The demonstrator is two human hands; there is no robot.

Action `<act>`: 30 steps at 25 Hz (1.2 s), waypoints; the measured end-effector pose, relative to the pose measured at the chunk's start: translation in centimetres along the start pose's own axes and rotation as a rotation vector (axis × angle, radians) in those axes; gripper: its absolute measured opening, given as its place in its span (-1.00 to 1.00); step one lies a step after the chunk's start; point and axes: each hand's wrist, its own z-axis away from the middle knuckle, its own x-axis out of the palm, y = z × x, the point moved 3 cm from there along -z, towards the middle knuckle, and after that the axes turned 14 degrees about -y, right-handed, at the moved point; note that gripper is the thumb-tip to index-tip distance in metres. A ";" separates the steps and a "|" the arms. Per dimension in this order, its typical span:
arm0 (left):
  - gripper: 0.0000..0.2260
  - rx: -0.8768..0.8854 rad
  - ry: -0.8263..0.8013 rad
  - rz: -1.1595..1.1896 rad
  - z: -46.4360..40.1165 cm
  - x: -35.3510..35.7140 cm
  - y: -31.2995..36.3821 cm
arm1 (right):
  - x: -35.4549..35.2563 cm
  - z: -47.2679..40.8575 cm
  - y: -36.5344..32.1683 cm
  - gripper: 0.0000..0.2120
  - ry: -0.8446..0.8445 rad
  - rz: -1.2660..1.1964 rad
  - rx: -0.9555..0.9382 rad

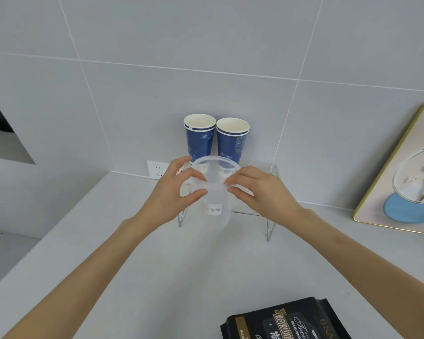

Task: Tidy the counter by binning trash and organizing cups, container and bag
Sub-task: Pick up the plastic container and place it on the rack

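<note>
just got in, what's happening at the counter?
A person holds a clear plastic container in both hands, left hand and right hand, above the counter in front of a small clear shelf. Two stacks of blue paper cups stand on the shelf. A black bag lies near the front edge.

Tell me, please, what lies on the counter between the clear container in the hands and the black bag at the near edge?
Nothing: in the head view, the grey counter is bare between clear container and black bag.

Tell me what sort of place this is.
Probably a home kitchen or pantry counter: a grey counter against a tiled wall with a power socket, and blue paper cups stacked on a clear shelf riser.
</note>
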 end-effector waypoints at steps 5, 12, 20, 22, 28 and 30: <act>-0.72 -0.114 0.014 0.324 -2.4 0.0 -2.0 | 1.0 -3.7 0.7 -0.73 0.057 0.035 -0.005; -0.60 -0.181 0.098 0.456 -5.6 1.0 -5.3 | 3.9 -6.6 3.1 -0.85 0.045 -0.024 0.059; -0.56 -0.231 0.122 0.454 -6.7 1.3 -7.7 | 6.1 -8.4 3.9 -0.87 -0.002 -0.093 0.103; -0.57 -0.234 0.115 0.461 -6.8 1.1 -7.9 | 6.3 -8.6 3.8 -0.86 0.006 -0.118 0.122; -0.59 -0.240 0.076 0.489 -7.0 0.5 -8.2 | 7.2 -8.8 3.3 -0.85 0.028 -0.157 0.165; -0.58 -0.233 0.071 0.483 -6.9 0.5 -8.2 | 7.1 -8.8 3.3 -0.82 0.024 -0.143 0.179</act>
